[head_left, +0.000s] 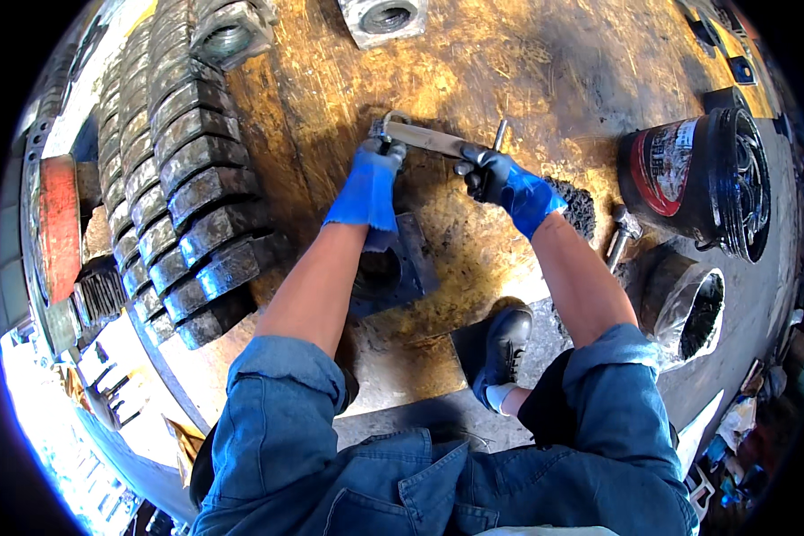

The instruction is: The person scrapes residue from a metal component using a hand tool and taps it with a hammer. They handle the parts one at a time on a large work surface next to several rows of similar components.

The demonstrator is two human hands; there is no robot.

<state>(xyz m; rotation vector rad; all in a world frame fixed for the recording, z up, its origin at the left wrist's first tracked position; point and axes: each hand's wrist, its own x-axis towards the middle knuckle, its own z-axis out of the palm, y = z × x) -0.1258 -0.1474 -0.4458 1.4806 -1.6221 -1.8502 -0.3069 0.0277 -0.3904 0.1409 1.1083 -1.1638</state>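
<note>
Two gloved hands, left and right, each clenched on one end of a wrench, bucket far right, block near.

Both hands are in blue work gloves, the left glove and the right glove, and the fingers and palm side look dark, almost black and grimy, while the cuffs are bright blue and a bit floppy. Forearms are bare below that. Denim work shirt in mid blue with visible stitching, open collar, sleeves rolled up in thick bunches near the elbows. One black lace-up shoe with a light sock poking out.
</note>
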